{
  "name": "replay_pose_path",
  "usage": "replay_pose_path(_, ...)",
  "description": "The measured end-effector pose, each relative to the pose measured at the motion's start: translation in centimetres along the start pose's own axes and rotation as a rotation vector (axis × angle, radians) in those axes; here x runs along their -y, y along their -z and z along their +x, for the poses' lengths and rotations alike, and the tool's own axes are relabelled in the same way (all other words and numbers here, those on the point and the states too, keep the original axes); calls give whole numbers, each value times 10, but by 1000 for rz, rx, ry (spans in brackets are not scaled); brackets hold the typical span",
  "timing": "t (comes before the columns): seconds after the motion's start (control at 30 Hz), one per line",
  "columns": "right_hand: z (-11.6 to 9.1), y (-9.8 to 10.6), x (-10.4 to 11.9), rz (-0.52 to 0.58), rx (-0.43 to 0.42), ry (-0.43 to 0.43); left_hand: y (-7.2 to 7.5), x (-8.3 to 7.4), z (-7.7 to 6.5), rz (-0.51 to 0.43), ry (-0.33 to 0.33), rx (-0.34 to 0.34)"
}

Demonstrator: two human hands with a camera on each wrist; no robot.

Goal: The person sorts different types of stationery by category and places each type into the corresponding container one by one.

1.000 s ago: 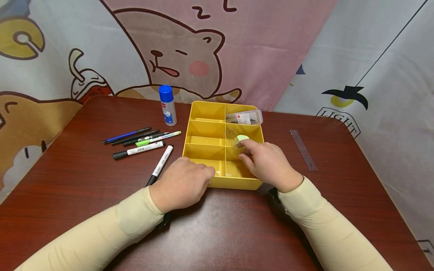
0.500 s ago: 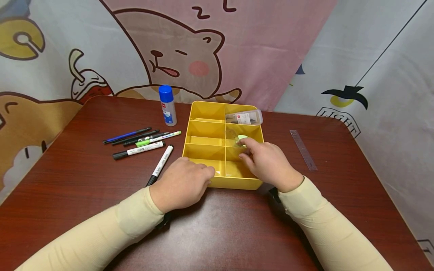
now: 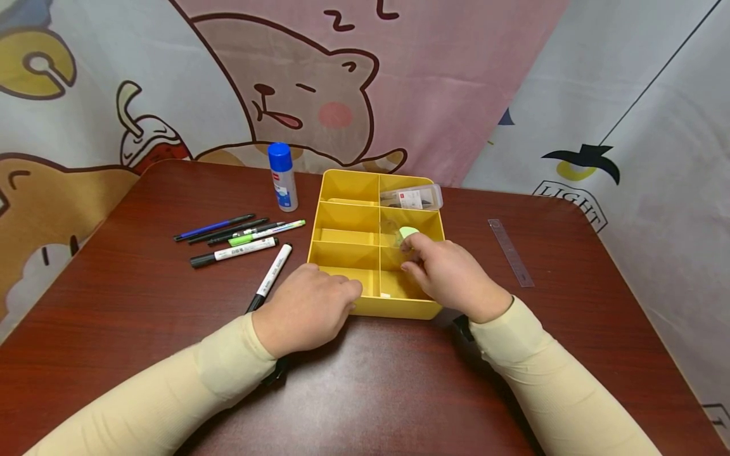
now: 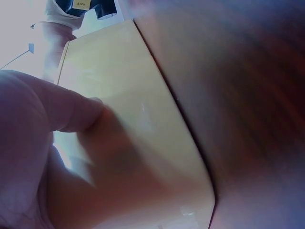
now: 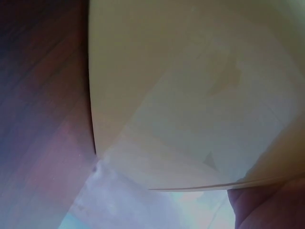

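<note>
A yellow divided box [image 3: 393, 308] stands on the table with compartments in two columns. My left hand [image 3: 305, 310] grips its near wall at the left. In the left wrist view the thumb [image 4: 78, 112] presses on the outside of that wall; the other fingers are mostly hidden. My right hand [image 3: 456, 275] reaches over the right column with bent fingers. At its fingertips is a small clear plastic thing with a pale green round part [image 3: 407, 233], in the middle right compartment. The hand partly covers it, so its kind is unclear. The right wrist view shows mainly the box's outer wall [image 5: 190, 95].
A clear labelled case [image 3: 412, 198] leans in the back right compartment. Left of the box stand a blue-capped bottle [image 3: 283, 180], several pens [image 3: 213, 227] and two white markers [image 3: 242, 250] [image 3: 274, 272]. A clear ruler [image 3: 510, 253] lies to the right on the brown table [image 3: 388, 392].
Both hands stay nearly in place. The clear part of the thing at my right fingertips has shifted slightly and shows less distinctly, and a small white patch now shows in the near right compartment.
</note>
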State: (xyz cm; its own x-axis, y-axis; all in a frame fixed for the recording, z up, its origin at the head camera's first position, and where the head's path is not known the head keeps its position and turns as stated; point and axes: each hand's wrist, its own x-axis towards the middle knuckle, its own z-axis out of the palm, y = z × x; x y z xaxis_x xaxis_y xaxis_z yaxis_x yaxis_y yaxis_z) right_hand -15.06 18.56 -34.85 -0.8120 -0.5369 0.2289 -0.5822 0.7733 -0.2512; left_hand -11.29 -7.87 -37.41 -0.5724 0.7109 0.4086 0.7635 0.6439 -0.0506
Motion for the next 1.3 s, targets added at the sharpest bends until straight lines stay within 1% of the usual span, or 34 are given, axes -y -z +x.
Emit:
replay_pose_path(0.2, 1, 0, 1, -6, 13, -8, 0, 0, 0, 1, -2, 0)
replay_pose_path(0.47, 2, -1, 0, 13, -5, -7, 0, 0, 0, -5, 5, 15)
replay_pose_path(0.77, 1, -1, 0, 57, 4, -53, 0, 0, 0, -11, 6, 24)
replay_pose_path(1.07, 1, 1, 1, 25, 19, -49, 0, 1, 0, -14, 0, 16)
replay_pose_path(1.3, 2, 0, 1, 24, 27, -51, 0, 0, 0, -19, 5, 23)
